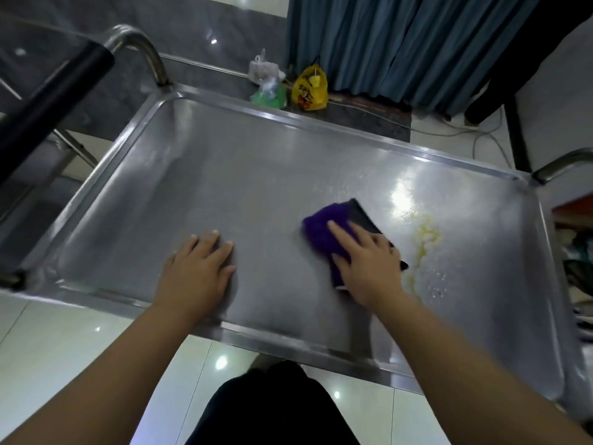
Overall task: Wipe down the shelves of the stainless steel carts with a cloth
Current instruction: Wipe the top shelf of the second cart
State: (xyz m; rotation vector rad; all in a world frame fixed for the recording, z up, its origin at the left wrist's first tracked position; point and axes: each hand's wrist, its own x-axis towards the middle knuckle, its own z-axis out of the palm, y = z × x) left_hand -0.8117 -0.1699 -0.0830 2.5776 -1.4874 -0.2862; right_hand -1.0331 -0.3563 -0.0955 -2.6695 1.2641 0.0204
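Head view, right of centre: purple cloth (322,239), soft and light, probably damp, lies on the cart shelf (256,175) under the right hand (369,264), fingers (340,232) straight, pressing; best driven by palm pressure. The left hand (199,271) rests flat, released.

Setting: we log a tiled indoor back room, exact kind unclear. Evidence we note:
- glossy white floor tiles (48,342)
- polished grey stone-look wall (192,20)
- pleated blue fabric curtain (401,43)
- rimmed stainless steel cart shelf (321,123)
- yellow printed plastic bag (309,89) and white cables (449,132) on the floor
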